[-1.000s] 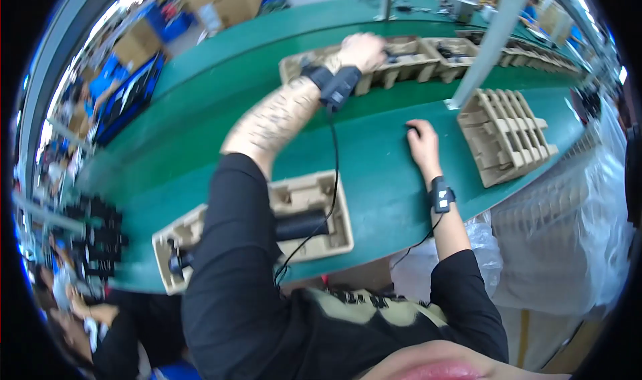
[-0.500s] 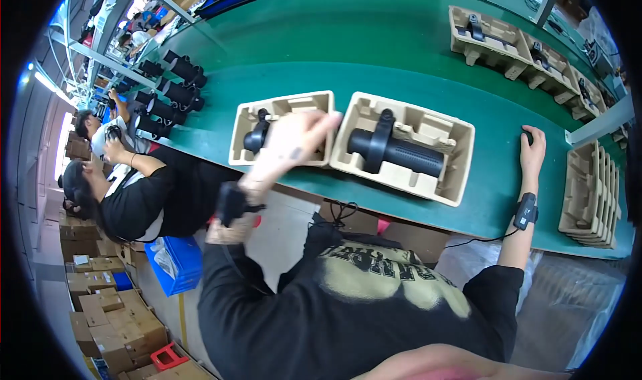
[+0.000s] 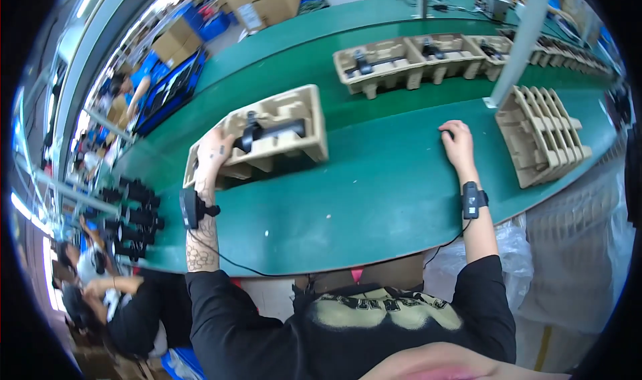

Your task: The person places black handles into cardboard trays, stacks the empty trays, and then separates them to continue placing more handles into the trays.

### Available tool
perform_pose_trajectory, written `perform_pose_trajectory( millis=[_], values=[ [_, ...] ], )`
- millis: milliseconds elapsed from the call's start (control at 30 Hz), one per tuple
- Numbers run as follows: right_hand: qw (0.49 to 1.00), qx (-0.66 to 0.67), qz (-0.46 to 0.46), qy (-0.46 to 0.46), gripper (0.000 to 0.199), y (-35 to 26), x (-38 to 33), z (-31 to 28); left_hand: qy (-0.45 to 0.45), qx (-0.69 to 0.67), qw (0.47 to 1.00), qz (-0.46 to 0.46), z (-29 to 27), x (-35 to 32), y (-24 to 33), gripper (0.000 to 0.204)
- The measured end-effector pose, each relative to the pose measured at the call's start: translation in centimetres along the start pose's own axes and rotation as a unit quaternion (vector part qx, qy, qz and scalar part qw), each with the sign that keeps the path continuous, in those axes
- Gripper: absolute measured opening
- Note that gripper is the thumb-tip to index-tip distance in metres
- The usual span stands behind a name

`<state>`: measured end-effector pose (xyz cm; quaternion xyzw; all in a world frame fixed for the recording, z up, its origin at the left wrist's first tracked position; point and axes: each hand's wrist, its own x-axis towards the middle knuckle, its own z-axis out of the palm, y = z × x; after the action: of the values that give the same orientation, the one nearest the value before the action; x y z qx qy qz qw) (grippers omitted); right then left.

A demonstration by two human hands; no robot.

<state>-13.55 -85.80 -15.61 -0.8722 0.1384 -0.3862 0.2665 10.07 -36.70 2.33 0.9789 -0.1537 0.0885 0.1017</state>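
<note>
Tan tray: over the desk, beside our left hand, well left of our right.
Black cylinder: inside that tray.
Left hand: against the tray's left end; how tightly we grip, we cannot tell.
Right hand: curled around a small dark object.

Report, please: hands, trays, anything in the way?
Left hand gripping tan tray. Black tubular part inside. Right hand on green table, fingers on dark object. Grey post stands beyond.

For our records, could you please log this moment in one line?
Left hand: at beige tray; inside: black cylinder; right hand: at small dark object
</note>
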Motion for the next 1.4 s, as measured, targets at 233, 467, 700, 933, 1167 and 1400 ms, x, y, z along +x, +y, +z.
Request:
perform_pose_trajectory(
  millis=[233, 467, 700, 933, 1167, 1400],
  values=[
    [0.999, -0.026, 0.002, 0.029, 0.011, -0.6, 0.6, 1.1, 0.029, 0.070, 0.989, 0.129, 14.7, 14.8, -3.5, 0.049],
    [0.998, -0.011, 0.035, -0.049, 0.019, -0.3, -1.0, -2.0, 0.039, 0.053, 0.996, 0.056, 9.9, 11.2, 6.8, 0.038],
    [0.969, -0.184, -0.050, 0.160, 0.035, -7.2, 2.3, -19.7, -0.009, -0.336, 0.885, 0.321, 3.2, -11.9, 10.2, 0.038],
    [0.911, -0.387, 0.140, 0.026, 0.038, 0.4, -1.6, -23.4, -0.200, -0.328, 0.870, 0.311, 7.4, -21.2, 12.7, 0.041],
    [0.995, -0.081, 0.064, -0.008, 0.027, -10.9, -5.7, -18.3, -0.152, -0.518, 0.824, 0.172, 7.6, -20.2, 14.1, 0.029],
    [0.997, 0.060, -0.009, -0.043, 0.023, -22.8, -8.1, -11.0, -0.214, -0.542, 0.785, 0.211, 8.2, -20.2, 22.7, 0.034]
  ],
)
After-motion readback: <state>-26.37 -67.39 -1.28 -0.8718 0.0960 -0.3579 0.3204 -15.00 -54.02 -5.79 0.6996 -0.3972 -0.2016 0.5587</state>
